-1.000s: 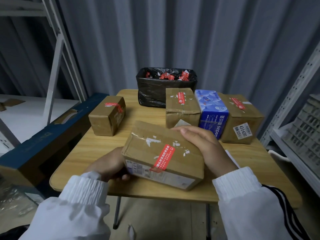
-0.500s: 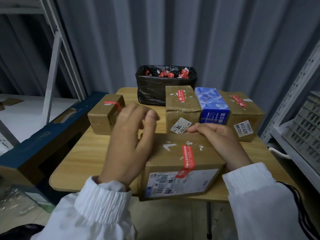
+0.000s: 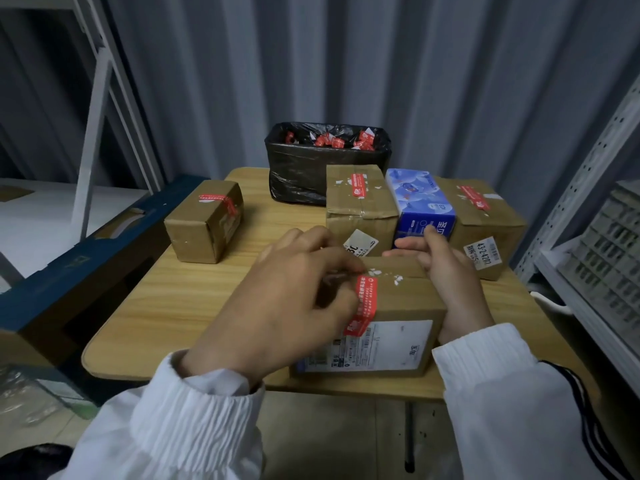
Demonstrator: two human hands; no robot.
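Note:
A brown cardboard parcel (image 3: 401, 299) lies at the front edge of the wooden table (image 3: 173, 306), with a white shipping label on its near side. A red sticker strip (image 3: 365, 299) runs over its top and down the front. My left hand (image 3: 287, 306) covers the parcel's left half, its fingertips curled down at the sticker's upper end. My right hand (image 3: 446, 278) holds the parcel's right side, fingers wrapped round the far right corner.
At the back stand a black-lined bin (image 3: 325, 161) holding red sticker scraps, a brown box (image 3: 360, 206), a blue tissue box (image 3: 420, 206) and another brown box (image 3: 485, 223). A small taped box (image 3: 204, 220) sits left. Metal shelving (image 3: 595, 237) stands right, a blue-edged carton (image 3: 69, 271) left.
The parcel was turned square and set down with its label facing me. My left hand came out from under it, swung over the top and dropped its fingertips onto the red sticker.

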